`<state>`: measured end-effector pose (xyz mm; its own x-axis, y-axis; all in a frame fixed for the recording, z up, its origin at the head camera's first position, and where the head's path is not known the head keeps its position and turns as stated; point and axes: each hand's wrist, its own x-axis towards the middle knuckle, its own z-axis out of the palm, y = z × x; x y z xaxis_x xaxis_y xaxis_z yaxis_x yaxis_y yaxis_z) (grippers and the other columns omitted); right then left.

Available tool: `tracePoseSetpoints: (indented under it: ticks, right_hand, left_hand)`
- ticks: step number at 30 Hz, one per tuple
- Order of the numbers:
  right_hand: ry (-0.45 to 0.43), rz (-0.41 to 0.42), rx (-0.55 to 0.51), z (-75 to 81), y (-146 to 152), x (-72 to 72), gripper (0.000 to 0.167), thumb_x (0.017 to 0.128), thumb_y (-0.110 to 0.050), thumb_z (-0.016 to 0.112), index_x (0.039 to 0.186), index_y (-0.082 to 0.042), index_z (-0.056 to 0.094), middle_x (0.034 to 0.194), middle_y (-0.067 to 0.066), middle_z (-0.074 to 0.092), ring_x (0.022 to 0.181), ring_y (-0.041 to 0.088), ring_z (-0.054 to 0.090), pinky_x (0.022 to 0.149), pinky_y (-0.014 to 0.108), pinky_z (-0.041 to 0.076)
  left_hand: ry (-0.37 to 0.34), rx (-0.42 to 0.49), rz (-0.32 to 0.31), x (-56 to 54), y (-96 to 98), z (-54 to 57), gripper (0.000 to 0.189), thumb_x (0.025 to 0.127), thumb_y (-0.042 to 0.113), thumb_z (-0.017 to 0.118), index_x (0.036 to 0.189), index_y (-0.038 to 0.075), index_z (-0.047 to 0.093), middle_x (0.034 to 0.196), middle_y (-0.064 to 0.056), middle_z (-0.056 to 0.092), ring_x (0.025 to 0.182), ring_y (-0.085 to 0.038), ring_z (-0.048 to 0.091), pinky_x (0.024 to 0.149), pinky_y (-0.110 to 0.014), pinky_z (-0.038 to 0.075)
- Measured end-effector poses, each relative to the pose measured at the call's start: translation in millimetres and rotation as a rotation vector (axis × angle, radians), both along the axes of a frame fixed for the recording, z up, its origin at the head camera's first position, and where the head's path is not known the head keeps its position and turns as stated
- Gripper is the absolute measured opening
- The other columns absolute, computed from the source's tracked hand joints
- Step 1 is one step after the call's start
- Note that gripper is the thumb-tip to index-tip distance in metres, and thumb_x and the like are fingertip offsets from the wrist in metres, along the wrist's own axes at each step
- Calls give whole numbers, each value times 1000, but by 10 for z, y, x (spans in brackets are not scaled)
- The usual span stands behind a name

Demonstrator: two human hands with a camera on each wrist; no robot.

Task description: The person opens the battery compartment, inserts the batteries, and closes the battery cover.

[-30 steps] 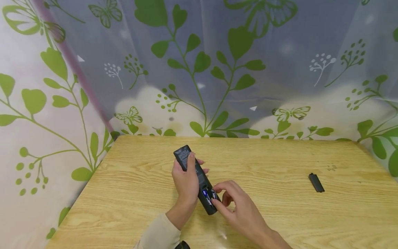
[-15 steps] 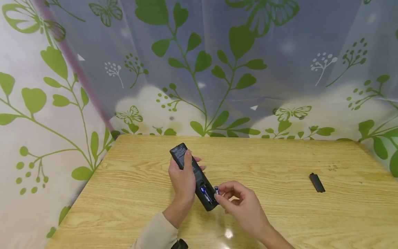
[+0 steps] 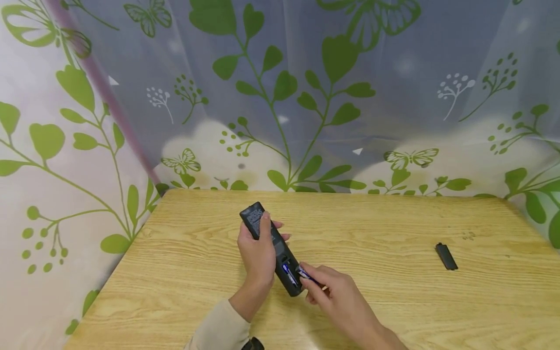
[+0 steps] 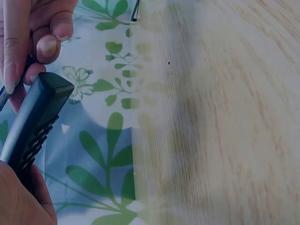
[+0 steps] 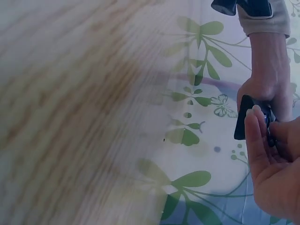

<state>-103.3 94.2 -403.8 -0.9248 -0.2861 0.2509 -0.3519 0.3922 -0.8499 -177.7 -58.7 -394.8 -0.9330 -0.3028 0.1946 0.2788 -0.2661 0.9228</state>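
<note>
My left hand (image 3: 255, 255) grips a black remote control (image 3: 276, 238), its back turned up and its battery bay uncovered. One blue-and-white battery (image 3: 289, 274) lies in the bay. Between thumb and fingers, my right hand (image 3: 339, 291) pinches a second battery (image 3: 309, 277), its tip right at the bay's right side. In the left wrist view the remote's keys (image 4: 35, 147) face away from the right-hand fingers (image 4: 16, 47). From the right wrist, the remote's end (image 5: 240, 122) shows behind the right hand (image 5: 272, 173), which hides most of the battery.
The black battery cover (image 3: 446, 256) lies on the wood-grain table (image 3: 372, 223) to the right. Behind the table hangs a leaf-and-butterfly patterned cloth (image 3: 262, 121). A black device (image 3: 253, 344) sits by the left sleeve (image 3: 220, 325).
The right hand lifted the second battery off the remote's bay, then tilted it and brought it back against the bay's side. The remote shifted slightly left with the left hand.
</note>
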Motion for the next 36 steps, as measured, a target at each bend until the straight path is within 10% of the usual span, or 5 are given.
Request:
tracePoseSetpoints:
  ticks: [12, 19, 26, 36]
  right_hand:
    - [-79, -151, 46, 41, -24, 6, 14, 90, -35, 67, 92, -21, 70, 71, -9, 66, 56, 8, 59, 48, 22, 50]
    - [161, -191, 106, 3, -19, -1, 9, 86, -23, 73, 93, -20, 77, 75, -19, 62, 56, 0, 51, 48, 18, 47]
    - [561, -109, 282, -34, -22, 7, 27, 82, -5, 75, 108, -7, 73, 82, -10, 56, 62, -3, 42, 51, 7, 36]
    - [465, 164, 225, 6, 76, -7, 34, 93, -8, 62, 126, -2, 61, 93, -6, 58, 70, -1, 45, 58, 8, 40]
  left_hand:
    - [3, -2, 0, 2, 3, 12, 31, 100, 27, 52, 114, 0, 48, 89, -22, 63, 60, -28, 67, 62, -43, 59]
    - [-19, 11, -14, 13, 24, 20, 33, 100, 29, 53, 116, 1, 48, 90, -20, 63, 60, -26, 67, 62, -44, 58]
    - [-28, 82, -35, 43, 53, 33, 31, 100, 26, 53, 116, 0, 48, 87, -20, 62, 56, -24, 66, 62, -45, 59]
    - [-31, 44, -4, 52, 52, 28, 32, 101, 29, 51, 115, 0, 48, 86, -18, 61, 56, -22, 65, 60, -41, 59]
